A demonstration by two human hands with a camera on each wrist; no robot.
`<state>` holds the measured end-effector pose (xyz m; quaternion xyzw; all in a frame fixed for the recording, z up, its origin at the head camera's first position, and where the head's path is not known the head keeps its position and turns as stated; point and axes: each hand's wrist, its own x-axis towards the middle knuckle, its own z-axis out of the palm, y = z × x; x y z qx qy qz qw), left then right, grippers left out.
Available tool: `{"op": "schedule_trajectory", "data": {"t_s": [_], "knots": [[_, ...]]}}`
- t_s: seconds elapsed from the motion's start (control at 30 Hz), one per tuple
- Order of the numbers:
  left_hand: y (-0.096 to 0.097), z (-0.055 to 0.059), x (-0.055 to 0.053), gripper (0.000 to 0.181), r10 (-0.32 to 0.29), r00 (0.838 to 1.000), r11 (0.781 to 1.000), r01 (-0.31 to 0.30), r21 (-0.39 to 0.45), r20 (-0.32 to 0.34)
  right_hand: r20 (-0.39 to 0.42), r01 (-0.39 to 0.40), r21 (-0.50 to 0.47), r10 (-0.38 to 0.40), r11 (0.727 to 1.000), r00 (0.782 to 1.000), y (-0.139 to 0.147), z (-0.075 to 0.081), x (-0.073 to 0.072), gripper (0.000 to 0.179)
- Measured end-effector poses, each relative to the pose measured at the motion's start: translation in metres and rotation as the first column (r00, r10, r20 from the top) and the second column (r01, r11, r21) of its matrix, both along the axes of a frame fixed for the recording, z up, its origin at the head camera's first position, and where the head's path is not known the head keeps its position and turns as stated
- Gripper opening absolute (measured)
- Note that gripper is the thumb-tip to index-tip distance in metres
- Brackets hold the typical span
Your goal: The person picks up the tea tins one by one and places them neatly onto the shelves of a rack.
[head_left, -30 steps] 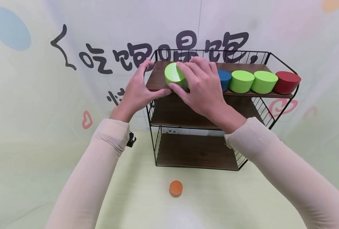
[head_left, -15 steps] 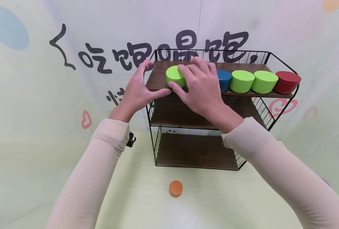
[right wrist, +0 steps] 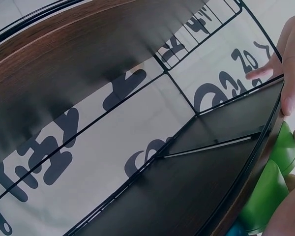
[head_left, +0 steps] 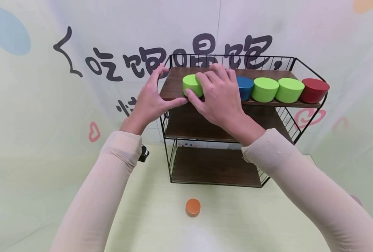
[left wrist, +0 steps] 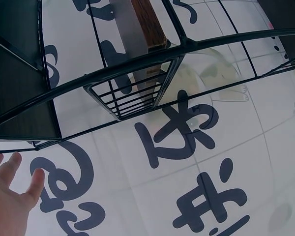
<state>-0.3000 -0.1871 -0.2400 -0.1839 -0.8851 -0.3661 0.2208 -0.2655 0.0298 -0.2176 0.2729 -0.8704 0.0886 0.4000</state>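
My right hand (head_left: 219, 92) grips a bright green round lidded tin (head_left: 191, 84) on the top shelf, thumb at its front and fingers over its right side. In the right wrist view a second green tin (right wrist: 265, 199) sits beside it, behind the hand in the head view. My left hand (head_left: 153, 94) is spread at the top shelf's left end, its thumb along the front edge and its fingers beside the wire side. To the right along the front edge stand a blue tin (head_left: 245, 88), two more green tins (head_left: 265, 90) and a dark red tin (head_left: 314, 91).
The three-tier rack (head_left: 218, 120) has dark wooden boards and a black wire frame. In front of it on the pale tabletop (head_left: 230, 217) lies a small orange round tin (head_left: 193, 207). A lettered cloth backdrop (head_left: 117, 31) hangs behind.
The green tin in my right hand has gone from tilted to upright on the shelf, its lid now facing up. My left hand has stayed at the rack's left end.
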Motion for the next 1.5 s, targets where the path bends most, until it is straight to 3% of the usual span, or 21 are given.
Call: {"op": "schedule_trajectory", "data": {"t_s": [0.2, 0.37, 0.47, 0.63, 1.1, 1.3, 1.5], "knots": [[-0.001, -0.002, 0.0, 0.108, -0.006, 1.0, 1.0, 0.006, 0.004, -0.008, -0.003, 0.0, -0.021, 0.0, 1.0, 1.0, 0.002, 0.007, 0.006, 0.054], [-0.001, -0.001, -0.002, 0.109, -0.013, 1.0, 1.0, 0.013, 0.004, -0.018, -0.068, -0.045, -0.119, 0.037, 0.992, 0.997, 0.011, 0.018, 0.016, 0.054], [-0.001, -0.001, -0.002, 0.109, -0.014, 1.0, 1.0, 0.014, 0.005, -0.017, -0.132, -0.105, -0.149, 0.085, 0.983, 0.988, 0.016, 0.02, 0.022, 0.053], [-0.002, 0.0, -0.001, 0.108, -0.014, 1.0, 1.0, 0.015, 0.006, -0.018, -0.233, -0.192, -0.11, 0.162, 0.975, 0.959, 0.022, 0.014, 0.034, 0.051], [0.0, 0.001, 0.001, 0.108, 0.005, 1.0, 1.0, -0.005, -0.001, -0.002, -0.302, -0.353, -0.12, 0.305, 0.928, 0.903, 0.024, -0.042, 0.065, 0.047], [0.0, 0.0, 0.001, 0.109, 0.009, 1.0, 1.0, -0.009, -0.002, 0.001, -0.252, -0.37, -0.085, 0.34, 0.925, 0.906, 0.022, -0.076, 0.071, 0.045], [0.0, 0.0, 0.002, 0.108, 0.004, 1.0, 1.0, -0.004, 0.002, 0.001, -0.172, -0.355, -0.091, 0.336, 0.931, 0.926, 0.018, -0.111, 0.073, 0.046]]}}
